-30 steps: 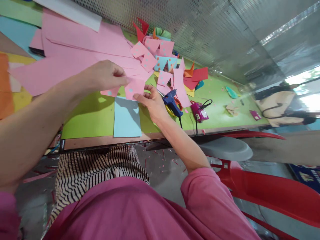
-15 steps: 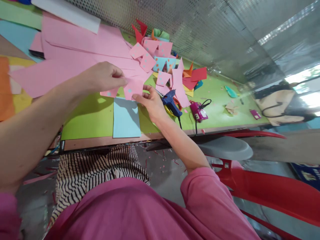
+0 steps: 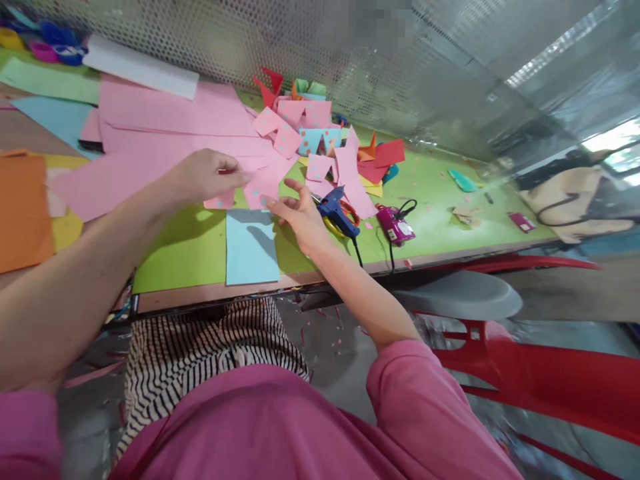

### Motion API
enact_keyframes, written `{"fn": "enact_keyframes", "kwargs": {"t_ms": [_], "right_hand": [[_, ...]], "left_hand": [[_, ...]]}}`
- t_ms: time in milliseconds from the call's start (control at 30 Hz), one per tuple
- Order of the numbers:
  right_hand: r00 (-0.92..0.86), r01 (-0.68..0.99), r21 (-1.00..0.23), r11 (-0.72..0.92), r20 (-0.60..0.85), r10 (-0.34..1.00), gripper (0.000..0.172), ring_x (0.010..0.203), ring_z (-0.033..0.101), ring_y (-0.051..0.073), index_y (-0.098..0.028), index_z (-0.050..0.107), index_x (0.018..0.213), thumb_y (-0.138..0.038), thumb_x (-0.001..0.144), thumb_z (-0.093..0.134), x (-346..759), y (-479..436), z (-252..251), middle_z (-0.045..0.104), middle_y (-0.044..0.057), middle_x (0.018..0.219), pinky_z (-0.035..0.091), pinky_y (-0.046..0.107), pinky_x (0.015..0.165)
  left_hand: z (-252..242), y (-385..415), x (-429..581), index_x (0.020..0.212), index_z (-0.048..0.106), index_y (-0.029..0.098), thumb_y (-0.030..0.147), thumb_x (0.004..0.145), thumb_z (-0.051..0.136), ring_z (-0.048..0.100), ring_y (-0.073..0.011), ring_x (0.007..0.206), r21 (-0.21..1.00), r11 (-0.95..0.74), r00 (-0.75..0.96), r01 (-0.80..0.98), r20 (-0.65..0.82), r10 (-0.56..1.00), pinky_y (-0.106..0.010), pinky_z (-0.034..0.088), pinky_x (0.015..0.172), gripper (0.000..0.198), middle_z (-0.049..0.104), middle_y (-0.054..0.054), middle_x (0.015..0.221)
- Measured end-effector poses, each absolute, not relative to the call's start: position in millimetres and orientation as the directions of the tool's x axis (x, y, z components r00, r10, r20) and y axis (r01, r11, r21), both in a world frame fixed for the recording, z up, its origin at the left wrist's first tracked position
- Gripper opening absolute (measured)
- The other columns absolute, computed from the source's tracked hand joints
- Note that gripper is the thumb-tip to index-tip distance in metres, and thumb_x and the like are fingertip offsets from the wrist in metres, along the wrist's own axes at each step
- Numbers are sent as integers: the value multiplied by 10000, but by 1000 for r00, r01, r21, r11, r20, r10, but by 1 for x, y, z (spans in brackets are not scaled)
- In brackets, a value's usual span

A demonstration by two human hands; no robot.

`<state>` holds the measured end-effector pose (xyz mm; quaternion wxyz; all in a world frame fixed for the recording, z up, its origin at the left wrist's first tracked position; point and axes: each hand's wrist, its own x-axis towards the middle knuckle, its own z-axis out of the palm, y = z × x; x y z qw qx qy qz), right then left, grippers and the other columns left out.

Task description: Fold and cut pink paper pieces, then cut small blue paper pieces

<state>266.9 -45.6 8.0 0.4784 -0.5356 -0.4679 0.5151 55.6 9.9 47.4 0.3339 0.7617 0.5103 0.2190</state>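
Observation:
My left hand [image 3: 207, 175] pinches a small pink paper piece with blue dots [image 3: 261, 189] just above the green table [image 3: 430, 200]. My right hand [image 3: 300, 212] holds the same piece at its lower right edge, fingers partly spread. A second dotted pink piece [image 3: 220, 200] hangs below my left fingers. A light blue sheet [image 3: 250, 250] lies flat under both hands.
Large pink sheets [image 3: 165, 127] cover the table's left. A pile of dotted pink, blue and red cutouts [image 3: 315, 133] lies behind. A blue glue gun [image 3: 336, 212] and a magenta one [image 3: 396, 225] rest to the right. Orange paper [image 3: 23, 207] lies far left. A red chair [image 3: 525, 373] stands right.
The view shifted a little down and left. My right fingers have loosened and spread along the pink piece; my left hand keeps its pinch.

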Motion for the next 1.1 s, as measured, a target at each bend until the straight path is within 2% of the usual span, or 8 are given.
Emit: {"fn": "enact_keyframes", "kwargs": {"t_ms": [100, 200, 367, 667, 800, 900, 1000, 1100], "right_hand": [[8, -29, -995, -94, -94, 996, 870, 820, 625, 170, -250, 470, 1284, -372, 578, 963, 260, -43, 8, 598, -71, 757, 480, 336, 748], [-8, -53, -995, -85, -84, 996, 851, 781, 619, 158, -239, 461, 1301, -337, 610, 949, 259, -41, 8, 588, -82, 740, 477, 338, 789], [-13, -31, -996, -82, -82, 997, 788, 761, 616, 163, -248, 477, 1270, -340, 625, 919, 261, -40, 5, 599, -76, 748, 493, 349, 804], [-37, 10, -996, -93, -94, 995, 776, 833, 655, 184, -230, 522, 1243, -399, 608, 934, 261, -38, 3, 658, -33, 823, 518, 360, 829], [-36, 90, -990, -108, -112, 993, 631, 814, 630, 174, -242, 599, 1147, -558, 683, 885, 267, -38, 10, 675, 5, 886, 484, 346, 736], [-11, 109, -989, -98, -100, 995, 539, 795, 607, 170, -255, 648, 1075, -670, 759, 784, 274, -37, 14, 654, 26, 899, 445, 339, 676], [-4, 190, -982, 21, 21, 1000, 438, 780, 556, 163, -268, 688, 1037, -601, 774, 794, 279, -32, 14, 611, 5, 853, 436, 328, 691], [-31, 222, -966, 132, 128, 991, 296, 770, 525, 147, -250, 713, 982, -461, 789, 792, 280, -27, 14, 595, -18, 814, 435, 324, 758]], "left_hand": [[49, 9, 57, 769, 667, 196, 532, 811, 540, 489, -175, 663, 722, -243, 375, 648, -25, 927, -300, 336, 622, 362, 604, -16, 653], [50, 9, 57, 774, 649, 196, 538, 813, 536, 483, -171, 672, 727, -269, 413, 632, -21, 911, -305, 350, 643, 362, 602, -17, 677], [52, 8, 58, 783, 661, 191, 543, 807, 529, 455, -170, 679, 704, -282, 414, 651, -17, 910, -312, 351, 668, 377, 574, -15, 685], [51, 8, 58, 722, 619, 200, 552, 778, 519, 447, -163, 678, 703, -295, 419, 647, -3, 908, -310, 337, 671, 370, 552, -10, 679], [48, 12, 53, 748, 638, 199, 534, 791, 541, 463, -165, 660, 737, -263, 387, 622, 3, 922, -308, 347, 650, 352, 587, -17, 667], [46, 14, 49, 719, 614, 202, 533, 805, 556, 455, -157, 646, 751, -283, 402, 597, 25, 915, -309, 349, 638, 347, 537, -1, 644], [48, 14, 47, 706, 600, 210, 542, 821, 544, 459, -155, 643, 734, -321, 446, 599, 28, 894, -309, 350, 635, 356, 523, 8, 638], [54, 12, 46, 759, 647, 206, 570, 806, 540, 507, -167, 664, 711, -354, 483, 608, 23, 875, -308, 385, 657, 382, 616, -11, 674]]}}
